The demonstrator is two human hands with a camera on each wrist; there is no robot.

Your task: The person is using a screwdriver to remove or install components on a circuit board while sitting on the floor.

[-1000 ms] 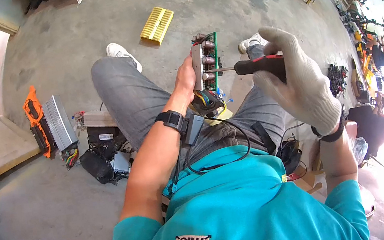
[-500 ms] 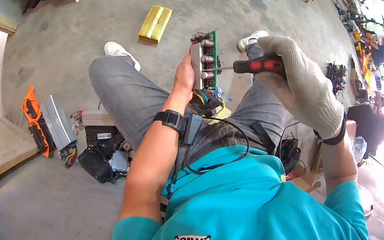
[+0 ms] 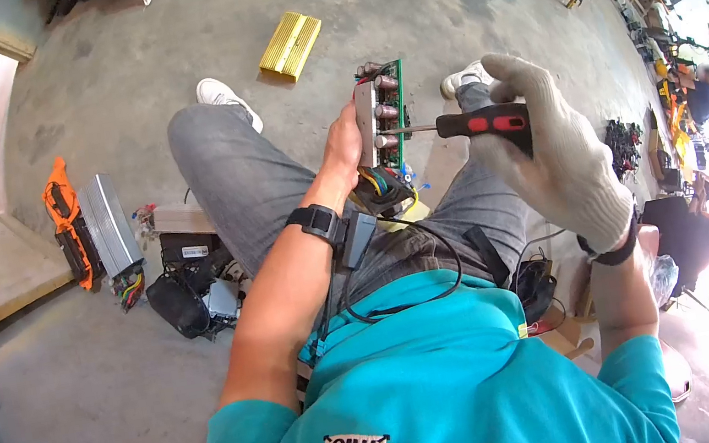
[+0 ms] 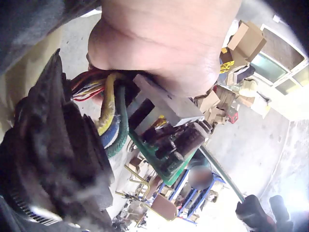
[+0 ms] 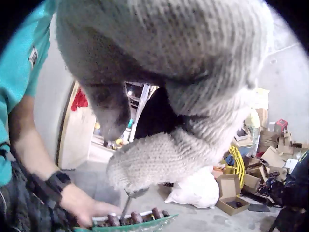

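Head view: forearms [image 3: 287, 290] forward, left fingers [image 3: 348, 119] around circuit board [image 3: 399, 112], right fingers [image 3: 528, 75] around screwdriver [image 3: 473, 123].

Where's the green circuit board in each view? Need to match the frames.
Head: circuit board upper centre, just right of the bare left hand.
Left wrist: circuit board around centre, below that hand.
Right wrist: circuit board at the bottom edge, left of centre.
Shared landmark: the screwdriver; its shaft shows in all three.
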